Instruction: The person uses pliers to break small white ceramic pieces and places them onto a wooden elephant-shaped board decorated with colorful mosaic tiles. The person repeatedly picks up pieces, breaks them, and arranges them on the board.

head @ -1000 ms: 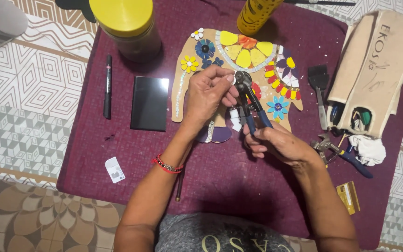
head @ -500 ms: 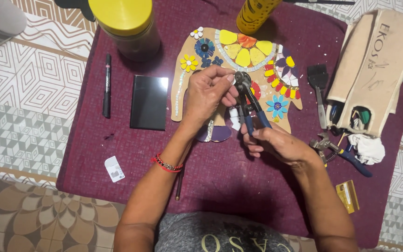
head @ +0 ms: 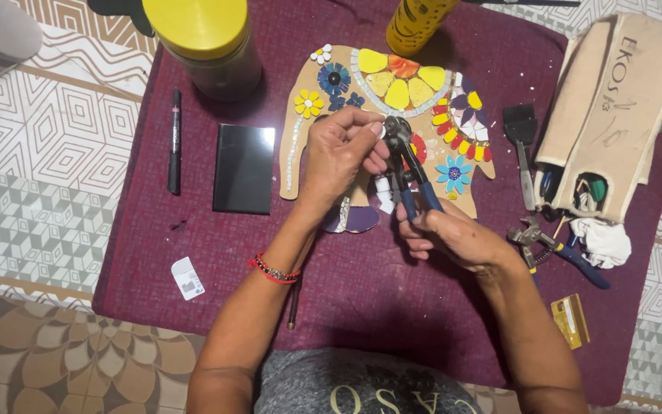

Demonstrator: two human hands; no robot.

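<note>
One pair of blue-handled nippers (head: 408, 172) was held in the right hand (head: 453, 238), whose fingers were closed around both handles near their lower ends. The wheel jaws of the tool were raised to the fingertips of the left hand (head: 342, 149). That hand was pinched together at the jaws, as if a small piece was gripped there, but the piece itself could not be seen. Both hands were kept above one wooden mosaic board (head: 300, 165), which was lying on a dark red cloth (head: 362, 307) on the desk.

On the board, three small flowers were counted: one white, one yellow and one light blue, beside one large fan of yellow and orange petals.

To the left of the board, one black tile (head: 244, 169) and one black marker pen (head: 174, 142) were laid side by side. One jar with a yellow lid (head: 201, 42) was placed behind them, and one yellow bottle (head: 415, 23) was seen at the top edge. To the right, one black brush (head: 521, 138), one beige tool pouch (head: 614, 107) and a second pair of pliers (head: 545, 241) were lying. One red bracelet (head: 273, 270) was worn on the left wrist.
</note>
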